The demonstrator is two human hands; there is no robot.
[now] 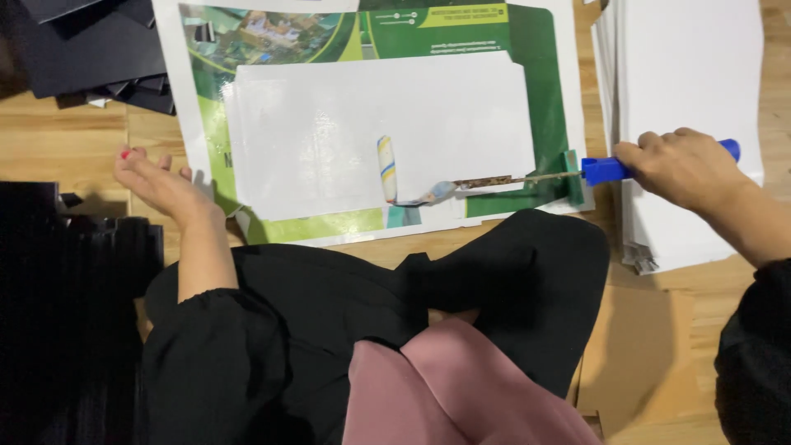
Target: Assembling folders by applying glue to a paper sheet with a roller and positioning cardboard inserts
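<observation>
My right hand (682, 169) grips the blue handle (608, 169) of a small paint roller. Its metal rod runs left to a yellow-and-white roller head (386, 168), which rests on a white sheet (329, 132). That white sheet lies on a larger green printed card (544, 82) on the wooden floor. My left hand (158, 181) is open, fingers spread, pressing down at the left edge of the printed card.
A stack of white sheets (684, 66) lies at the right. Dark sheets (91, 49) are piled at the top left, and a black stack (66, 272) sits at the left. My black-clothed knees (494, 280) fill the foreground. A brown cardboard piece (634, 346) lies lower right.
</observation>
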